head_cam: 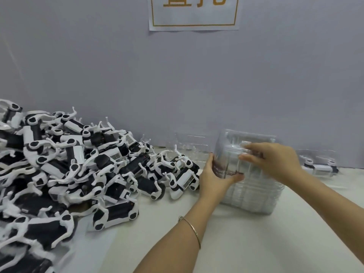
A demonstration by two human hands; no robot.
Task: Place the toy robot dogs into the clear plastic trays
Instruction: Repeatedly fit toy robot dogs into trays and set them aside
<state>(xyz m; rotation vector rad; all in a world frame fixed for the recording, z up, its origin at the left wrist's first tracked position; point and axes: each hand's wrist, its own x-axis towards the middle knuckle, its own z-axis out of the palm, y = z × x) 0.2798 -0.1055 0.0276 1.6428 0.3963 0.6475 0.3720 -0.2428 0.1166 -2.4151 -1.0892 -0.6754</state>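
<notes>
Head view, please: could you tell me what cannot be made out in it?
Head view:
- Clear tray stack: tray count, because the transparent layers merge.
- Wall sign: text cut by the top edge.
- Toy dog pile: runs past the left edge.
- Right hand: pinching or just touching the stack, blurred.

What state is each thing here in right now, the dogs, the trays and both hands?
pile of toy robot dogs: loose, heaped, not trayed.
stack of clear trays: nested, upright, empty.
left hand: grips the stack's left side.
right hand: fingers on the stack's top; grip unclear.
tray at right: holds one dog.
single tray: empty, by the wall.
</notes>
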